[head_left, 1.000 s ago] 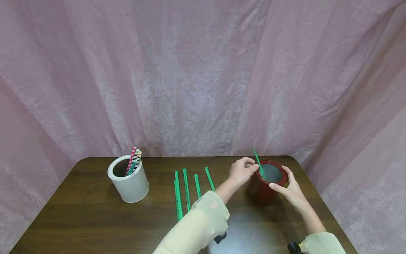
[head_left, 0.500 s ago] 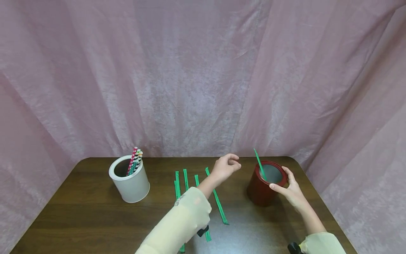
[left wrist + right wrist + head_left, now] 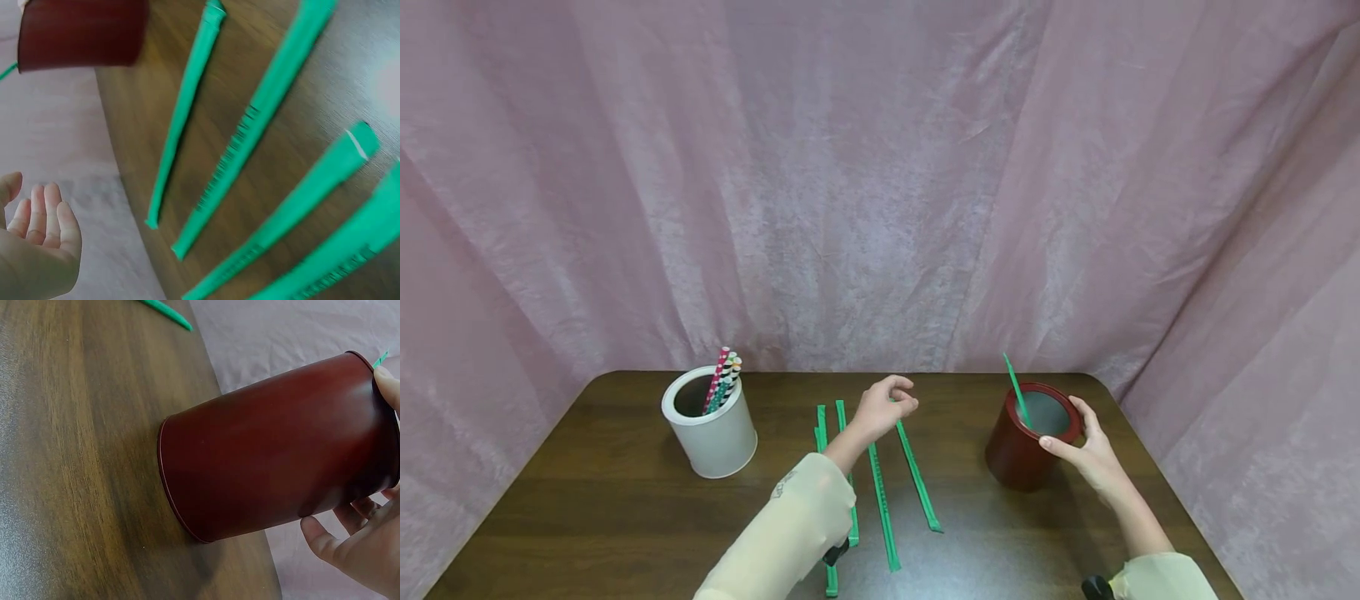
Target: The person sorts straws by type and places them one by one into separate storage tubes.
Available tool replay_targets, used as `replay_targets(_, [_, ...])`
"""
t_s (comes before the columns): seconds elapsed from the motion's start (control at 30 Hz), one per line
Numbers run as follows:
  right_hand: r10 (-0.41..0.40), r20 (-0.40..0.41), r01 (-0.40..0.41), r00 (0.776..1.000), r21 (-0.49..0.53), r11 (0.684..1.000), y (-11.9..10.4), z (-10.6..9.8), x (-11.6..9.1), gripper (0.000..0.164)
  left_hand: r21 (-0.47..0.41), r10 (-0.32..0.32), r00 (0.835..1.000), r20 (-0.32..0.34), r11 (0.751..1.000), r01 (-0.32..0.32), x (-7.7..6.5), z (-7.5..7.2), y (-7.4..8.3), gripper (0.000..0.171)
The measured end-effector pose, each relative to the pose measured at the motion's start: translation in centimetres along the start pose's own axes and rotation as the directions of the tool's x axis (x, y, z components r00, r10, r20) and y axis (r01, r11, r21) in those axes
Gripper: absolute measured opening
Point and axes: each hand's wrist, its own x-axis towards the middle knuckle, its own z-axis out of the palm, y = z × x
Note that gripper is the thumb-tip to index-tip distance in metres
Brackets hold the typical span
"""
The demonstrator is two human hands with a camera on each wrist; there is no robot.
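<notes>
My left hand [image 3: 882, 408] hangs over the top ends of several straws in green printed paper wrappers [image 3: 882, 508] on the table, its fingers loosely bent. The left wrist view shows that hand [image 3: 44, 244] holding nothing. With thumb and fingers, my right hand [image 3: 1093, 454] grips the rim of a dark red canister [image 3: 1018, 454] standing upright. One green wrapped straw [image 3: 1017, 387] leans inside the canister and sticks out past its rim. In the right wrist view, my right hand [image 3: 369, 544] holds the upper part of the canister [image 3: 269, 450].
A white canister [image 3: 715, 446] with several patterned straws [image 3: 721, 383] stands at the left. The wrapped straws lie lengthwise near the middle of the brown wooden table [image 3: 587, 500]. A pink curtain [image 3: 880, 183] hangs behind the table's back edge.
My left hand has moved left from the dark red canister, leaving the green wrapped straw leaning in it, to above the straws on the table. My right hand stays on the canister.
</notes>
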Motion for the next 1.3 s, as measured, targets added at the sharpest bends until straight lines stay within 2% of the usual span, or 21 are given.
replay_targets(0.23, [0.003,-0.002,-0.003,1.000,-0.004,1.000,0.1,0.0,0.1,0.086,0.045,-0.018,0.999,-0.031,0.999,0.019,-0.9,-1.3,-1.9,0.031])
replay_targets(0.5, [0.012,0.001,-0.012,1.000,-0.009,1.000,0.1,-0.1,0.1,0.087,0.136,-0.030,0.998,-0.063,0.990,0.038,-1.6,-2.3,-4.6,0.030])
replay_targets(0.77, [0.018,0.014,-0.018,1.000,-0.006,1.000,-0.1,-0.1,0.1,0.087,0.207,-0.019,0.996,-0.088,0.978,0.037,-2.4,-3.6,-7.3,0.031])
replay_targets(0.97, [0.025,0.019,-0.025,0.999,-0.020,0.999,-0.1,-0.2,0.1,0.088,0.233,-0.040,0.993,-0.112,0.970,0.066,-3.0,-4.5,-8.4,0.031])
replay_targets(1.17, [0.029,0.017,-0.029,0.999,-0.021,0.999,0.0,-0.3,0.1,0.087,0.321,-0.022,0.983,-0.184,0.944,0.082,-3.5,-5.1,-9.5,0.028])
replay_targets(1.3, [0.023,0.012,-0.023,1.000,-0.015,1.000,0.0,-0.2,0.1,0.087,0.343,-0.023,0.972,-0.233,0.933,0.104,-3.7,-5.4,-10.3,0.028])
